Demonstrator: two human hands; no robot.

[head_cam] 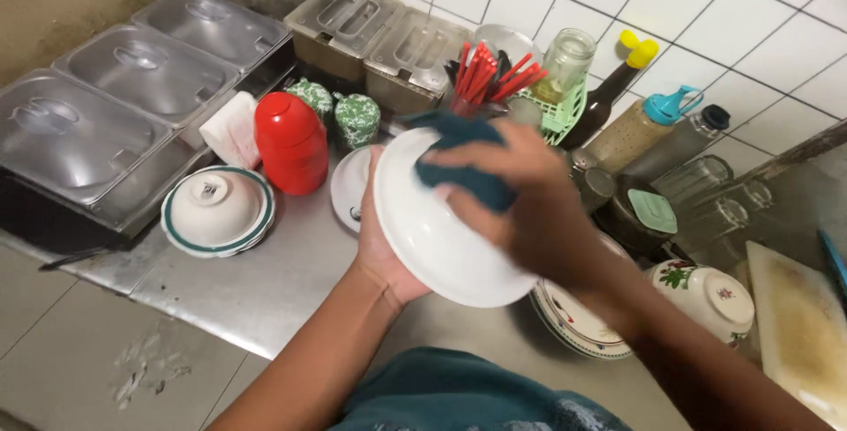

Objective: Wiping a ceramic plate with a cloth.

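My left hand point(381, 259) grips a white plate point(432, 237) from behind and holds it tilted over the steel counter point(265, 281). My right hand point(529, 202) presses a dark teal cloth point(463, 153) against the plate's upper face. Under my right forearm lies a stack of patterned plates point(573, 321). A second white plate point(350, 186) sits flat just behind the held one.
A lidded white bowl with a green rim point(216, 210), a red lidded container point(291, 142) and steel food pans point(146, 69) stand at left. Red chopsticks point(485, 74), a glass jar point(565, 65), sauce bottles point(635, 127), glasses point(706, 184), a floral bowl point(710, 299) and a cutting board point(803, 329) crowd the right.
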